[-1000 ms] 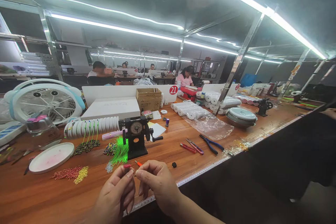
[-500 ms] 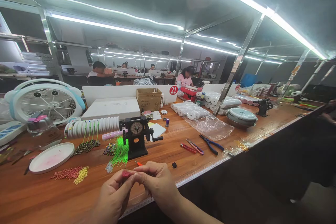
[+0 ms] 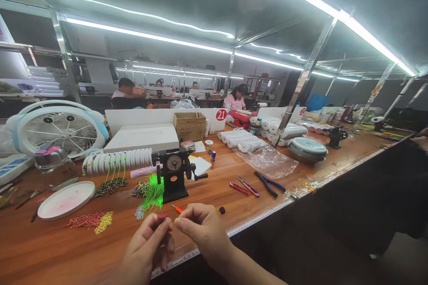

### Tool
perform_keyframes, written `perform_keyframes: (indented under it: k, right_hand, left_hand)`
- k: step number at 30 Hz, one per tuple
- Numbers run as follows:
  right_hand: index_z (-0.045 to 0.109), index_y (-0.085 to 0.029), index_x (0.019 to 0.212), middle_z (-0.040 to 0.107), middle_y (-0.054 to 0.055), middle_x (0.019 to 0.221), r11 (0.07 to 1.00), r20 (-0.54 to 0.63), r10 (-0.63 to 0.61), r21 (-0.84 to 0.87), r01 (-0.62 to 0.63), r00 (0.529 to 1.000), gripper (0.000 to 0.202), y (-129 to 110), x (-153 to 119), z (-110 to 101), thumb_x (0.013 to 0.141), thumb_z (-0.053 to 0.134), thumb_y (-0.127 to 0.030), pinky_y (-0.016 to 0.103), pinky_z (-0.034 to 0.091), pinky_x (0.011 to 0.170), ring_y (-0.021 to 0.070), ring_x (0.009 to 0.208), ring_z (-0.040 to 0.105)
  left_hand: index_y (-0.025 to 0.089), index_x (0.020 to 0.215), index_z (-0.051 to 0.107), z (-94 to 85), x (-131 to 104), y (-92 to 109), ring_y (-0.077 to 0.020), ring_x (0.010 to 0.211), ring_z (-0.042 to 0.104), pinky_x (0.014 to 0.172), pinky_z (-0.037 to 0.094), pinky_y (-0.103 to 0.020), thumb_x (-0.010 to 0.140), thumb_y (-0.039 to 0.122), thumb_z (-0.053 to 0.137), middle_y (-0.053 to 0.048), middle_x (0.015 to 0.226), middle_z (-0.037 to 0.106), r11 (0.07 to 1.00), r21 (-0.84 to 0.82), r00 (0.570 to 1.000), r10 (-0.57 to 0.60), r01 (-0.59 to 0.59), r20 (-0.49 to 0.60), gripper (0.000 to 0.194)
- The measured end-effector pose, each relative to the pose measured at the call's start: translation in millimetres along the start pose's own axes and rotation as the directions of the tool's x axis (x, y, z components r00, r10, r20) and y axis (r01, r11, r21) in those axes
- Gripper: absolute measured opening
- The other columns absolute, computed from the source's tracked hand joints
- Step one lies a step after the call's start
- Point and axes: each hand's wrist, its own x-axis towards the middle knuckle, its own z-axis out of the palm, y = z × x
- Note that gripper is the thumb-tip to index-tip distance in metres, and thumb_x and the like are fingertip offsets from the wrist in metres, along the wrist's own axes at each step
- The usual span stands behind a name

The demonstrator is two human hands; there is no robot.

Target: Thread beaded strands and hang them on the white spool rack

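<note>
Near the table's front edge, my left hand (image 3: 149, 242) pinches a small red piece (image 3: 162, 217) between thumb and forefinger. My right hand (image 3: 203, 231) is just to its right, thumb and forefinger pressed together; what they hold, if anything, is too small to tell. A narrow gap parts the two hands. Behind them lies an orange-handled tool (image 3: 178, 209). To the left are piles of red pieces (image 3: 87, 220) and yellow pieces (image 3: 104, 223). Bright green strands (image 3: 154, 193) lie beside a black hand-cranked winder (image 3: 174, 171) carrying white rings (image 3: 120, 161).
A white round tray (image 3: 67, 200) and a fan (image 3: 60, 129) are at the left. Blue pliers (image 3: 269, 183), a red cutter (image 3: 239, 189) and a small black block (image 3: 222, 209) lie to the right. A person (image 3: 236, 97) sits across the table.
My hands have moved slightly apart, the right one away from the red piece. The red piece stays in my left hand and shows at a flatter angle.
</note>
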Motion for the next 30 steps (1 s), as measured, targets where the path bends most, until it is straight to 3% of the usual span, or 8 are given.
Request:
perform_keyframes:
  k: [2,7,12,18,21,25,30]
  right_hand:
    - [0.06,-0.01,0.066,0.057,0.003,0.062,0.999,-0.02,-0.003,-0.039,0.003,1.0,0.024,-2,2,4,0.07,0.069,-0.031,0.022,0.038,0.056,0.0094,0.056,0.049]
    - [0.048,-0.015,0.073,0.053,-0.001,0.05,0.998,0.151,0.028,0.046,-0.035,0.988,0.028,-1,0,8,0.078,0.061,-0.04,0.023,0.038,0.042,0.0125,0.039,0.05]
    - [0.053,-0.014,0.073,0.055,0.002,0.057,0.992,-0.002,-0.029,-0.126,0.029,1.0,0.03,7,-2,5,0.076,0.063,-0.042,0.023,0.038,0.049,0.0115,0.049,0.051]
    - [0.058,-0.011,0.068,0.054,0.003,0.064,0.975,-0.066,-0.102,-0.204,0.087,0.993,0.028,6,1,1,0.077,0.063,-0.037,0.023,0.037,0.058,0.0098,0.06,0.046]
    - [0.054,-0.012,0.069,0.043,-0.004,0.054,0.999,-0.058,-0.024,-0.033,0.022,0.998,0.031,5,3,-1,0.075,0.066,-0.04,0.019,0.028,0.047,0.0053,0.049,0.034]
    - [0.048,-0.015,0.072,0.032,-0.009,0.046,0.96,0.066,0.068,0.267,-0.083,0.995,0.034,7,3,-1,0.074,0.069,-0.041,0.019,0.013,0.038,0.0022,0.038,0.02]
    - [0.049,-0.014,0.073,0.035,-0.008,0.048,0.939,0.112,0.04,0.337,-0.076,0.993,0.029,9,1,0,0.076,0.069,-0.035,0.018,0.012,0.038,0.0013,0.038,0.021]
  left_hand:
    - [0.018,0.083,0.049,4.0,-3,1,-0.0073,0.043,0.043,0.042,0.033,-0.017,0.079,0.047,0.057,0.002,0.058,0.056,0.995,0.099,0.998,0.013,-0.019,0.059,0.03]
    - [0.017,0.066,0.05,12.1,-11,7,-0.0085,0.045,0.042,0.04,0.036,-0.018,0.074,0.056,0.059,0.001,0.057,0.053,0.994,0.108,0.995,0.018,-0.029,0.098,0.041]
    - [0.017,0.068,0.052,14.5,-12,8,-0.0105,0.048,0.045,0.042,0.04,-0.02,0.07,0.059,0.061,0.002,0.056,0.052,0.999,0.041,0.998,0.01,-0.012,0.056,0.043]
    - [0.019,0.075,0.05,8.7,-9,-1,-0.0103,0.047,0.045,0.044,0.039,-0.02,0.075,0.044,0.063,0.002,0.054,0.052,0.999,-0.037,1.0,0.009,-0.008,0.02,0.028]
    - [0.019,0.088,0.05,4.8,-9,-1,-0.0096,0.045,0.042,0.043,0.035,-0.019,0.073,0.044,0.065,0.003,0.051,0.052,0.997,-0.082,1.0,-0.009,0.007,-0.024,0.033]
    - [0.02,0.088,0.047,5.2,-8,4,-0.0083,0.042,0.036,0.044,0.031,-0.018,0.071,0.044,0.066,0.004,0.045,0.05,0.997,-0.079,0.997,-0.017,0.011,-0.071,0.036]
    - [0.019,0.081,0.047,9.2,-9,8,-0.0074,0.043,0.033,0.044,0.027,-0.018,0.073,0.046,0.062,0.005,0.044,0.047,0.997,-0.066,0.998,-0.031,0.028,-0.053,0.032]
